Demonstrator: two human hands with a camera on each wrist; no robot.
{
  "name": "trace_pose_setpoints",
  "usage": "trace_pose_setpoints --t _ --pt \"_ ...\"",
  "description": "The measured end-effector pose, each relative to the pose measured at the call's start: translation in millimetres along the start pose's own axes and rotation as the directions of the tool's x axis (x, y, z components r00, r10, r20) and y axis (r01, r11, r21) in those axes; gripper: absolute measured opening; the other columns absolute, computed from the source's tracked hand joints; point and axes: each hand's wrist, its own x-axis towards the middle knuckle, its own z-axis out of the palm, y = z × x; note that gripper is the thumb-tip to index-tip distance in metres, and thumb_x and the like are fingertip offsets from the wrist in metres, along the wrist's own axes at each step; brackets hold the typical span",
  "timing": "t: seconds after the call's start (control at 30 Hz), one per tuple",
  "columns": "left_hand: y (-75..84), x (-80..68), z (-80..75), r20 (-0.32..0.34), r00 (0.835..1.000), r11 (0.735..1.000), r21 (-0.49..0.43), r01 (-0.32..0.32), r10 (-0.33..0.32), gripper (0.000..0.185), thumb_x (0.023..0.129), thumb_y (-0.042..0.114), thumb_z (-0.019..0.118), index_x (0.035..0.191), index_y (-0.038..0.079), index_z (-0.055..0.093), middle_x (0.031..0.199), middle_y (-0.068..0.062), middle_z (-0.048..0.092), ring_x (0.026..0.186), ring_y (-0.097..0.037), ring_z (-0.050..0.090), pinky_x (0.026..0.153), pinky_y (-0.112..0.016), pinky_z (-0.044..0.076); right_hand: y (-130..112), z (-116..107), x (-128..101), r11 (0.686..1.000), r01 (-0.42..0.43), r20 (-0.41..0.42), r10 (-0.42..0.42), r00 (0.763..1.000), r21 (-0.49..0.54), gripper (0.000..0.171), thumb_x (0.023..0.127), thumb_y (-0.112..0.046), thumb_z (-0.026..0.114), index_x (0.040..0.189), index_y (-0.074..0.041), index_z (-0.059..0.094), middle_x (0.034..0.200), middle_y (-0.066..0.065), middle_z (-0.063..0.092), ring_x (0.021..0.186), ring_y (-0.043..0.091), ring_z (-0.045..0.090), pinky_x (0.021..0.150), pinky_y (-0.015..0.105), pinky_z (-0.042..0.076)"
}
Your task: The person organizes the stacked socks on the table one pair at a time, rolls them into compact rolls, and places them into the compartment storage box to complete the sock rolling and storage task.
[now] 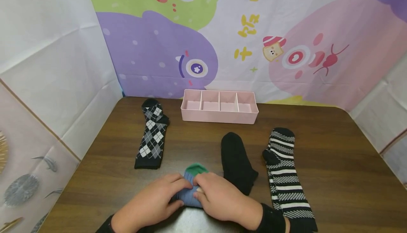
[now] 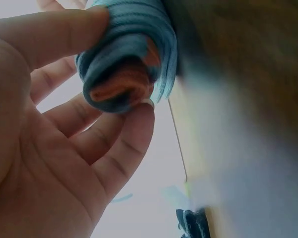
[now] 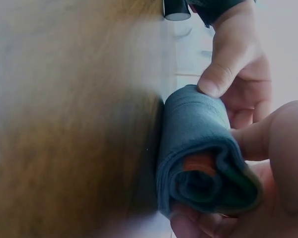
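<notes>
1. The left hand (image 1: 157, 197) and right hand (image 1: 224, 199) both hold the blue sock (image 1: 186, 197) between thumbs and fingers, narrowed to the roll's width.
2. That sock sits on the counter (image 1: 194, 141) between the hands, neither being clearly nearer. The roll's long axis seems to run left to right — a coiled end shows in each wrist view — with its green part on the far side.
3. Just to the right and far of the right hand lies the black sock (image 1: 236, 159), its near end close to that hand; I cannot tell whether they touch.
4. Farther right, the striped sock (image 1: 286, 173) stretches far to near, the right sleeve (image 1: 273, 219) overlapping its near part in the head view.
5. Far and left of the left hand, well apart, lies the argyle sock (image 1: 152, 137), cuff nearest.
6. At the far edge, slightly right of the roll, stands the pink four-compartment box (image 1: 219, 116), also lengthwise left to right — the black sock lies right of the line between them.
</notes>
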Motion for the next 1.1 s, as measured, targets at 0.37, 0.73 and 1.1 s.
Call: trace_pose_setpoints --t 0.37,0.73,1.1 --pt "-0.1 -0.3 -1.2 0.047 0.998 0.999 -0.001 0.043 -0.043 0.035 0.100 0.020 0.068 0.135 0.016 0.064 0.126 0.005 0.062 0.114 -0.009 0.059 0.096 -0.041 0.053 -11 -4 -8 0.949 -0.095 -0.158 0.048 0.986 -0.302 0.038 0.098 -0.049 0.066 0.114 -0.015 0.065 0.102 -0.004 0.060 0.092 0.014 0.055 0.075 0.035 0.047" --pt "-1.0 2.2 -1.1 0.041 0.998 0.999 -0.017 0.040 -0.039 0.034 0.101 0.018 0.067 0.135 0.014 0.064 0.120 0.005 0.064 0.108 -0.008 0.059 0.092 -0.039 0.053 -21 -7 -12 0.903 0.024 -0.098 -0.073 0.992 -0.430 0.039 0.090 -0.045 0.078 0.113 -0.016 0.067 0.106 -0.004 0.057 0.096 0.015 0.053 0.083 0.034 0.047" --pt "-2.6 2.9 0.3 0.049 0.996 0.996 -0.024 0.081 -0.080 0.032 0.104 0.021 0.061 0.135 0.014 0.065 0.118 0.006 0.065 0.104 -0.007 0.059 0.090 -0.039 0.053 -12 -2 -8 0.915 0.077 -0.052 -0.106 0.993 -0.395 0.035 0.099 -0.039 0.068 0.122 -0.013 0.068 0.110 -0.003 0.061 0.097 0.012 0.053 0.088 0.033 0.049"
